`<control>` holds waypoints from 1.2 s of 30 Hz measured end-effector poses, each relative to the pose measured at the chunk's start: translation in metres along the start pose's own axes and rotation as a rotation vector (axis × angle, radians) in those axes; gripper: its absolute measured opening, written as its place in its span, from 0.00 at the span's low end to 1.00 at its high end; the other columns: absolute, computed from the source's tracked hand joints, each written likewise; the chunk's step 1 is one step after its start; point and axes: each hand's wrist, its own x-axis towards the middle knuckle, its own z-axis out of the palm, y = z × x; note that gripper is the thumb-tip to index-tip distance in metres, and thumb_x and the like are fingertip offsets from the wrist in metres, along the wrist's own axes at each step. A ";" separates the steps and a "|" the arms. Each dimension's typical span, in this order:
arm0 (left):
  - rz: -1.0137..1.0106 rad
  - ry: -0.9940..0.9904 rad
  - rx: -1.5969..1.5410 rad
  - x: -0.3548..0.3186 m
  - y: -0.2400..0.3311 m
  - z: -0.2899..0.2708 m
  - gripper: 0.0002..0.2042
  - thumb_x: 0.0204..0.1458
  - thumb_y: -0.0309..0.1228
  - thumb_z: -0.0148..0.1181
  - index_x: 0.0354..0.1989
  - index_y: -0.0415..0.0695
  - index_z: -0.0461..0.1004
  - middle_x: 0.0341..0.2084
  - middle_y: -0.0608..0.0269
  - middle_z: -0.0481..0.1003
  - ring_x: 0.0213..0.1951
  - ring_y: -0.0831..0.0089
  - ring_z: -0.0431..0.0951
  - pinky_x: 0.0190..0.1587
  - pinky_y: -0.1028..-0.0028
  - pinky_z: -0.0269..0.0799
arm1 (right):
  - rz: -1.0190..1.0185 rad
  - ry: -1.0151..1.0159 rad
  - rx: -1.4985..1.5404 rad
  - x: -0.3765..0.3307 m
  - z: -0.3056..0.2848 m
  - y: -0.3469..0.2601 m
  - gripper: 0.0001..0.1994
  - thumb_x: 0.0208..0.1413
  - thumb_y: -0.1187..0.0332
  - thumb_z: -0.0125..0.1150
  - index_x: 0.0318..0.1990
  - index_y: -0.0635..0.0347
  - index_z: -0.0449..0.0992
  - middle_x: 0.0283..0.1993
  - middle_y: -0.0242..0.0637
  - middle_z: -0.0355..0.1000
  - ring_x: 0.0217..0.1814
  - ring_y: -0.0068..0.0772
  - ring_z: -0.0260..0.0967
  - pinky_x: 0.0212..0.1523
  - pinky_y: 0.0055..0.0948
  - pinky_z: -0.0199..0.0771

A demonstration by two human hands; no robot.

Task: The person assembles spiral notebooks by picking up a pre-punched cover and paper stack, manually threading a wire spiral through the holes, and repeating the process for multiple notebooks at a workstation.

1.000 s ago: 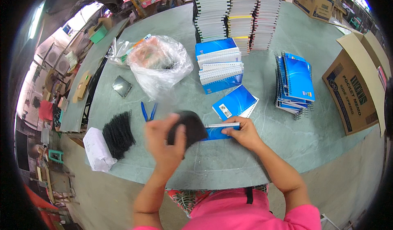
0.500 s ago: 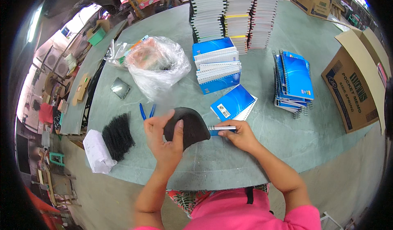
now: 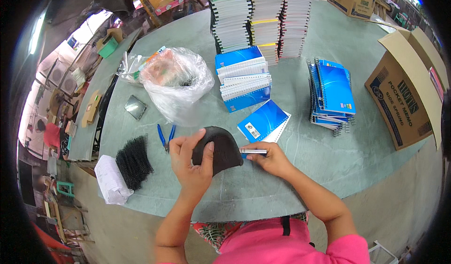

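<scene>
Left hand (image 3: 190, 163) and right hand (image 3: 270, 158) at near table (image 3: 300, 184) edge, cover sheet (image 3: 218, 149) between them, pen (image 3: 253, 151) in right. Just behind: single notebook (image 3: 263, 122). Farther back: fanned notebooks (image 3: 243, 78), then tall stacks (image 3: 263, 15). Left: pliers (image 3: 165, 136), wire coils (image 3: 134, 160) on paper (image 3: 110, 186), plastic bag (image 3: 176, 83). Right: notebook pile (image 3: 331, 95), cardboard box (image 3: 406, 92).

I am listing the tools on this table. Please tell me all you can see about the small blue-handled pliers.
The blue-handled pliers lie flat on the grey-green table, just beyond the left hand and apart from it. Two slim handles in blue covers spread away from the person in a narrow V; the short dark metal jaws point towards the person. The pliers rest between the bundle of black wire spirals and the clear plastic bag. Nothing holds them.
</scene>
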 end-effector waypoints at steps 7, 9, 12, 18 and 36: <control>-0.108 0.204 -0.135 0.009 -0.004 0.003 0.16 0.41 0.24 0.63 0.42 0.49 0.75 0.30 0.55 0.68 0.34 0.61 0.71 0.38 0.71 0.68 | -0.090 -0.013 -0.032 0.001 0.000 0.007 0.15 0.48 0.81 0.56 0.46 0.62 0.74 0.44 0.40 0.74 0.47 0.30 0.70 0.48 0.26 0.66; -0.059 -0.156 -0.048 0.002 0.001 0.008 0.16 0.41 0.24 0.62 0.42 0.48 0.75 0.30 0.55 0.68 0.34 0.62 0.72 0.38 0.73 0.68 | -0.042 -0.009 -0.045 0.001 0.002 0.010 0.16 0.48 0.82 0.54 0.46 0.63 0.73 0.45 0.40 0.74 0.47 0.32 0.70 0.49 0.26 0.66; -0.097 -0.274 -0.073 -0.003 0.009 0.013 0.15 0.42 0.24 0.62 0.41 0.46 0.74 0.31 0.57 0.69 0.35 0.62 0.72 0.38 0.71 0.68 | -0.076 0.056 -0.041 -0.001 -0.001 0.007 0.15 0.48 0.83 0.53 0.45 0.64 0.73 0.45 0.42 0.74 0.47 0.32 0.70 0.48 0.27 0.67; -0.075 -0.586 -0.219 -0.018 0.005 0.016 0.14 0.47 0.30 0.58 0.44 0.50 0.73 0.34 0.55 0.68 0.35 0.59 0.72 0.38 0.65 0.68 | -0.012 0.010 0.071 0.004 -0.001 0.013 0.15 0.50 0.78 0.56 0.47 0.62 0.73 0.43 0.37 0.74 0.46 0.25 0.68 0.50 0.25 0.65; -0.063 -1.068 -0.976 -0.008 0.056 -0.057 0.21 0.51 0.39 0.54 0.52 0.41 0.67 0.49 0.45 0.66 0.53 0.54 0.64 0.55 0.61 0.58 | -0.173 0.021 0.111 0.006 0.001 0.010 0.15 0.54 0.65 0.58 0.48 0.61 0.73 0.46 0.37 0.73 0.48 0.24 0.67 0.51 0.24 0.64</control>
